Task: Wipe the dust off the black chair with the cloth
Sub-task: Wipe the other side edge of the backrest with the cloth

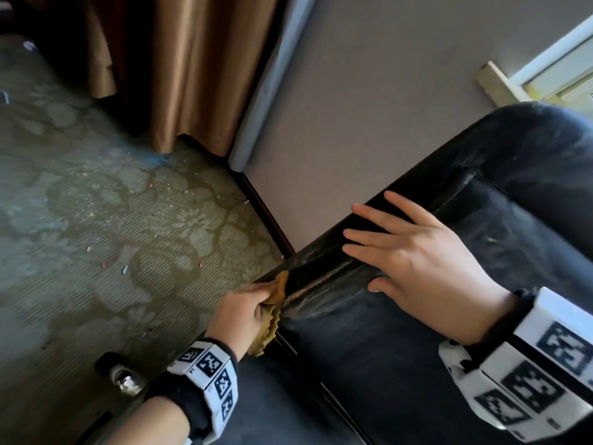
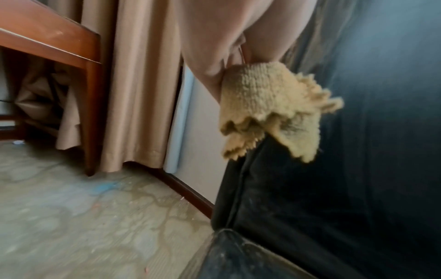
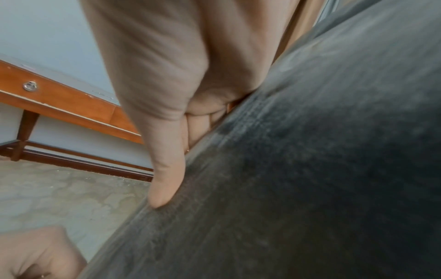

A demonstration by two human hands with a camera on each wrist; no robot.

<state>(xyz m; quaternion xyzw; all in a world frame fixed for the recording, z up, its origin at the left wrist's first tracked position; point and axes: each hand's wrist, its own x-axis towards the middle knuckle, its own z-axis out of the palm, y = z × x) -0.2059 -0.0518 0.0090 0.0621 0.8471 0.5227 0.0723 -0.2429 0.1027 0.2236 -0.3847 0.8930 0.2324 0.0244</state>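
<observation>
Left hand (image 1: 244, 311): I see it clutching the yellow cloth (image 1: 272, 316) against the chair's edge seam.
Black chair (image 1: 401, 364): dusty, beside the wall.
Right hand (image 1: 423, 261): my fingers lie flat, spread on its top.

Open carpet (image 1: 96, 220) left of the chair (image 1: 401, 364); wall (image 1: 369, 107) close behind it.

This looks like a furnished room in a hotel or a home. Long brown curtains (image 1: 192, 69) hang to a patterned carpet (image 1: 96, 220) littered with crumbs. A wooden desk (image 3: 62, 98) with a small metal drawer pull stands against a pale wall (image 1: 369, 107), which has a dark wooden skirting board (image 2: 188, 194).
</observation>
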